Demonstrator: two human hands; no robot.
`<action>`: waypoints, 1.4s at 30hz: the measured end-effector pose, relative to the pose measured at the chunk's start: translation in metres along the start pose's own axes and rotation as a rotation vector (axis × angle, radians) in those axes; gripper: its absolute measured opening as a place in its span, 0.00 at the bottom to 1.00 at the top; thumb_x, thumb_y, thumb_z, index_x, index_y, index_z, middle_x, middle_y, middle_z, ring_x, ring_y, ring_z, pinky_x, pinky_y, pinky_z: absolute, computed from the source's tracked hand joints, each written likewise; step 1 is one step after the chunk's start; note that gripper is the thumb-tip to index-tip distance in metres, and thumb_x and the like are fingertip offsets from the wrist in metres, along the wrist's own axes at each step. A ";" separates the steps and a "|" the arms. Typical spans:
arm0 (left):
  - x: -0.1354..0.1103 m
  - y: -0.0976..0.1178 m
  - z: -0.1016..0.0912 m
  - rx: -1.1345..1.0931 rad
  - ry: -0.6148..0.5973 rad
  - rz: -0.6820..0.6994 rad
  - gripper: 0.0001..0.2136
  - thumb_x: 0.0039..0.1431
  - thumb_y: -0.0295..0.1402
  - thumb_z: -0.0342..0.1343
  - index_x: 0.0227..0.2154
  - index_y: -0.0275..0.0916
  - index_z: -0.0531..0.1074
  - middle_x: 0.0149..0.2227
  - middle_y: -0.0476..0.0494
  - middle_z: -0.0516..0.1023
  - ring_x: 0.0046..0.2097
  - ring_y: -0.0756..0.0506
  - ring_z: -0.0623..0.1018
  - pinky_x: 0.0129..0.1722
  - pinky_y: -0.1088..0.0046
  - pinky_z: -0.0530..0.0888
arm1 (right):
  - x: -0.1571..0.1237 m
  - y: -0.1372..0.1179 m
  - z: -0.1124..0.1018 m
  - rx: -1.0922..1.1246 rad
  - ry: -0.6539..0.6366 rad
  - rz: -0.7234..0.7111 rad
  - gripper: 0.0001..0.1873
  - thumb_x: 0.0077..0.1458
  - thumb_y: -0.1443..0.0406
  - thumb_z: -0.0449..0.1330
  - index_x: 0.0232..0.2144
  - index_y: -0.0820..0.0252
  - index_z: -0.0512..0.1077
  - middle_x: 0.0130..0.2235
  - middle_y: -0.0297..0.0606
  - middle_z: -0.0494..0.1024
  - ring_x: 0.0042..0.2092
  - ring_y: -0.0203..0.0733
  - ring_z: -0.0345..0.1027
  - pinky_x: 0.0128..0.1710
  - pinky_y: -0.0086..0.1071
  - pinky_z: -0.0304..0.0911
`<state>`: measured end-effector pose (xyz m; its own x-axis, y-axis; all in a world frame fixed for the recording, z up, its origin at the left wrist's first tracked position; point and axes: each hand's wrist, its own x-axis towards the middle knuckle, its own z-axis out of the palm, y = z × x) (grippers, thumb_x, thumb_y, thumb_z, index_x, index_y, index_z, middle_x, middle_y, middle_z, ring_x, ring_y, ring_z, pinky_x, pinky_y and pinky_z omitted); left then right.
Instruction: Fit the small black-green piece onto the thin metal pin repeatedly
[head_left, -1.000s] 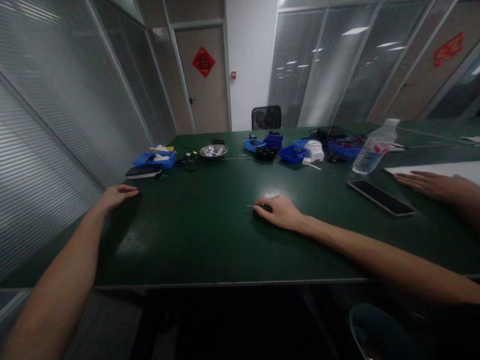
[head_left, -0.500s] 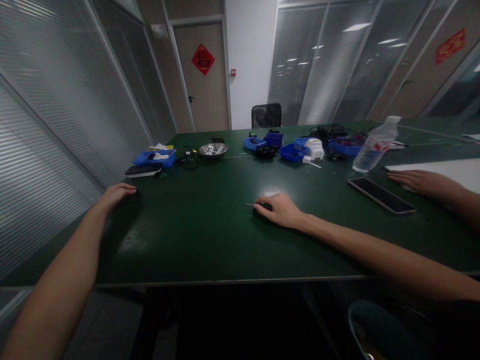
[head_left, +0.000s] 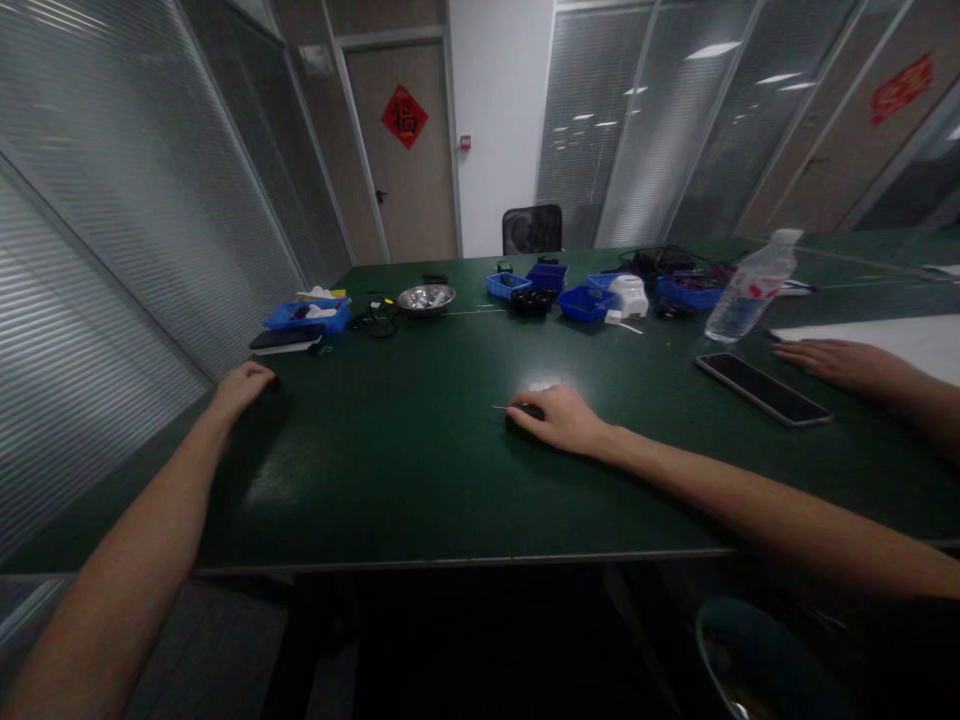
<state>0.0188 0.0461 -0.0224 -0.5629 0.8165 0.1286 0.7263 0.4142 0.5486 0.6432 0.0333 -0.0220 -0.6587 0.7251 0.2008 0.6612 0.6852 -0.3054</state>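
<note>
our right hand [head_left: 564, 420] sits mid-way across the green table [head_left: 405, 480], cupped over a small black thing [head_left: 527, 411] and gripping it, with a thin pin poking out to the left. our left hand [head_left: 241, 386] rests loose at the table's left edge, holding nothing. a phone [head_left: 761, 388] lies to the right, near another person's hand [head_left: 832, 360], which is flat on the table.

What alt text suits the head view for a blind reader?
A person's right hand covers a small dark object on a green table, while the left hand rests near its left edge. Another person's hand lies flat beside a phone and a water bottle; blue trays sit farther back.
</note>
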 end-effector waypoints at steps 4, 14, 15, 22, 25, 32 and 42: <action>-0.009 0.008 -0.001 -0.040 0.000 -0.046 0.07 0.66 0.30 0.62 0.44 0.34 0.78 0.32 0.53 0.77 0.38 0.48 0.74 0.36 0.79 0.65 | 0.000 0.000 0.001 -0.004 0.012 0.000 0.25 0.74 0.49 0.52 0.54 0.58 0.82 0.37 0.41 0.86 0.32 0.42 0.75 0.36 0.35 0.63; -0.037 0.057 0.013 -0.332 -0.263 0.098 0.28 0.51 0.48 0.76 0.46 0.34 0.76 0.37 0.47 0.85 0.42 0.45 0.81 0.43 0.72 0.76 | 0.000 0.001 0.001 0.006 0.011 -0.001 0.25 0.74 0.49 0.53 0.54 0.57 0.82 0.36 0.40 0.85 0.32 0.42 0.75 0.35 0.35 0.62; -0.042 0.067 0.020 -0.352 -0.320 0.142 0.30 0.47 0.49 0.77 0.46 0.35 0.77 0.39 0.45 0.85 0.44 0.43 0.82 0.44 0.70 0.77 | 0.000 0.001 0.002 0.004 0.016 -0.003 0.25 0.74 0.49 0.53 0.54 0.57 0.82 0.35 0.40 0.85 0.32 0.42 0.75 0.35 0.35 0.62; -0.116 0.155 0.076 -0.407 -0.716 0.580 0.24 0.59 0.48 0.69 0.51 0.38 0.79 0.48 0.40 0.84 0.49 0.40 0.83 0.51 0.62 0.78 | 0.000 0.001 0.002 0.026 0.018 -0.029 0.25 0.74 0.49 0.53 0.53 0.58 0.82 0.35 0.40 0.84 0.31 0.42 0.74 0.34 0.34 0.61; -0.162 0.189 0.095 -0.422 -0.812 0.729 0.20 0.66 0.45 0.65 0.54 0.37 0.77 0.48 0.39 0.83 0.49 0.42 0.83 0.49 0.64 0.78 | -0.001 0.000 0.001 0.039 0.024 -0.066 0.24 0.74 0.49 0.54 0.52 0.58 0.82 0.35 0.40 0.85 0.31 0.40 0.73 0.33 0.33 0.61; -0.230 0.225 0.120 -0.418 -0.731 0.991 0.19 0.71 0.36 0.61 0.61 0.39 0.72 0.45 0.43 0.81 0.38 0.48 0.77 0.40 0.71 0.74 | -0.003 -0.001 0.003 0.040 0.049 -0.138 0.22 0.74 0.52 0.55 0.51 0.59 0.82 0.33 0.39 0.84 0.30 0.40 0.73 0.34 0.34 0.59; -0.227 0.213 0.119 -0.376 -0.658 1.045 0.25 0.71 0.34 0.60 0.68 0.42 0.65 0.50 0.42 0.81 0.45 0.45 0.78 0.42 0.69 0.73 | -0.002 0.000 0.003 0.054 0.039 -0.143 0.22 0.73 0.51 0.55 0.51 0.59 0.82 0.32 0.39 0.83 0.29 0.39 0.71 0.32 0.33 0.56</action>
<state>0.3484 -0.0036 -0.0327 0.5795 0.7706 0.2653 0.4861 -0.5881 0.6464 0.6431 0.0317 -0.0254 -0.7293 0.6236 0.2816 0.5409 0.7775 -0.3207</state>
